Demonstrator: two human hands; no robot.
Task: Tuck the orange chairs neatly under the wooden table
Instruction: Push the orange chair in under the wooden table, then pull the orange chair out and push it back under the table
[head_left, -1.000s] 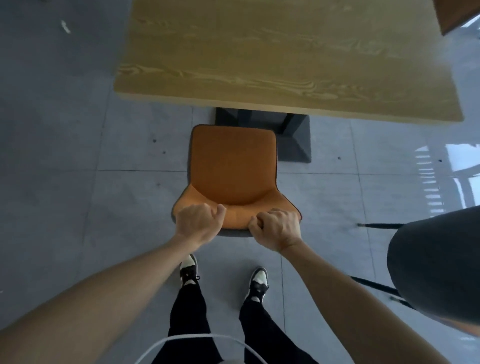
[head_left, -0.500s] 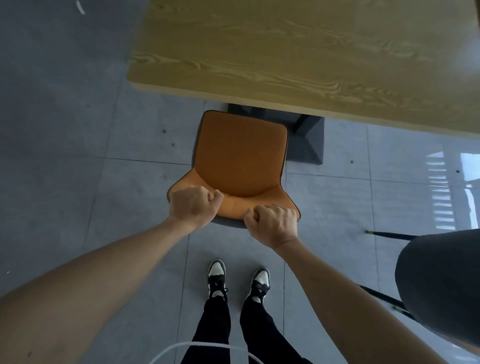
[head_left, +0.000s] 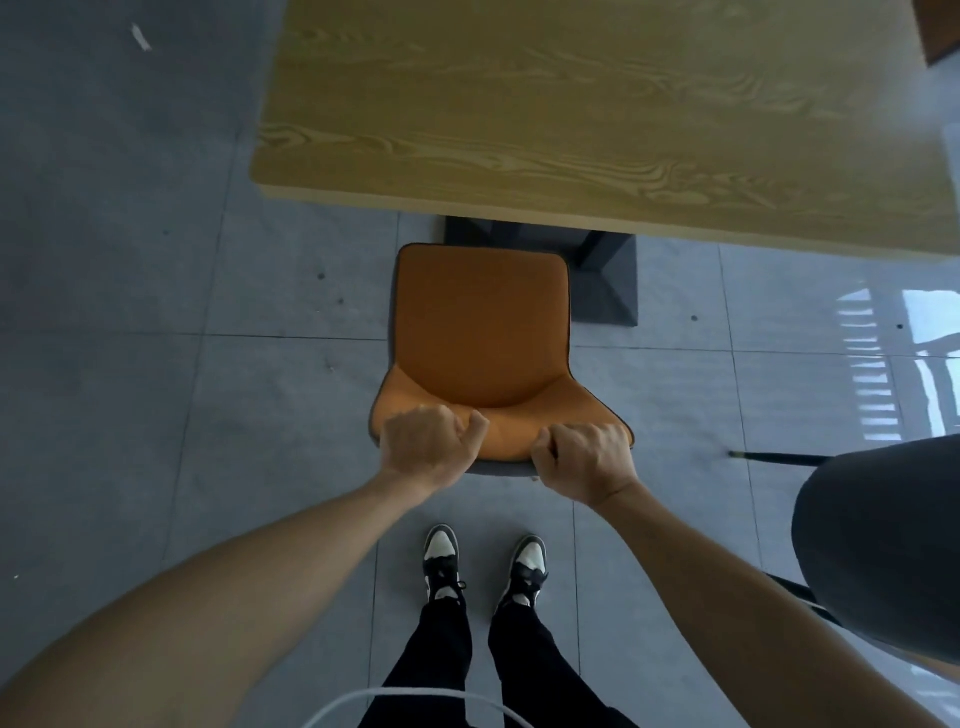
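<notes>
An orange chair (head_left: 480, 332) stands on the grey tiled floor in front of me, its seat pointing toward the wooden table (head_left: 597, 114). The seat's front edge lies just short of the table's near edge, over the dark table base (head_left: 602, 280). My left hand (head_left: 423, 447) is closed over the left part of the backrest's top edge. My right hand (head_left: 587, 460) grips the right part of the same edge. The chair's legs are hidden beneath the seat.
A dark grey chair back (head_left: 883, 540) with thin black legs stands close at my right. My feet (head_left: 483, 564) are right behind the orange chair. Open tiled floor (head_left: 130, 338) lies to the left. A white cable (head_left: 405, 699) curves at the bottom edge.
Both hands have kept their grip on the backrest. The chair has slid forward toward the table, and my feet have stepped up side by side behind it.
</notes>
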